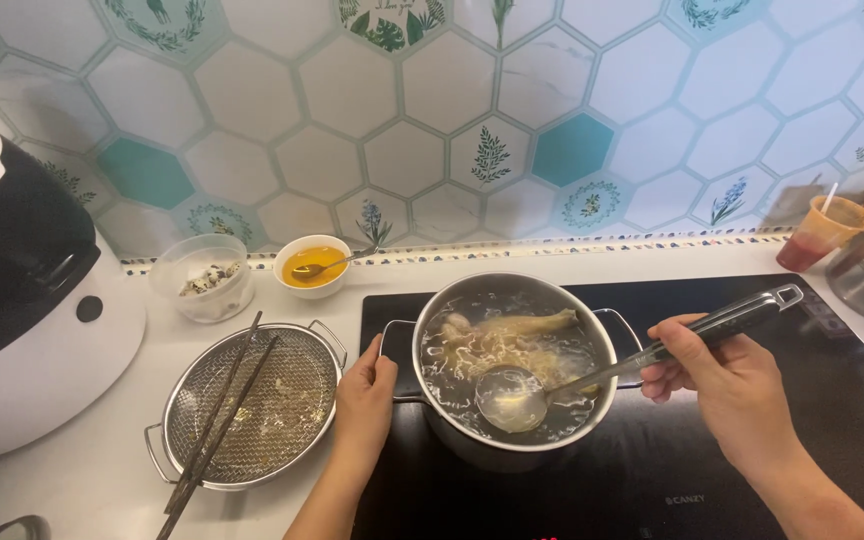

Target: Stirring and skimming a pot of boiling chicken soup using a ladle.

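Right hand grip is pinched on the ladle handle end, far from the heat; the bowl sits dipped in broth just left of the grip, inside the steel pot. Left hand grip is pressed around the pot's near-side handle, which I read as steadying. Mesh strainer with chopsticks across it lies on the desk just left of that grip, within reach.

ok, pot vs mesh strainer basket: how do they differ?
The pot sits on the black cooktop, solid-walled, holding broth and a ladle; the strainer basket sits on the white counter, shallow mesh, chopsticks across it. Both are round metal with side handles.
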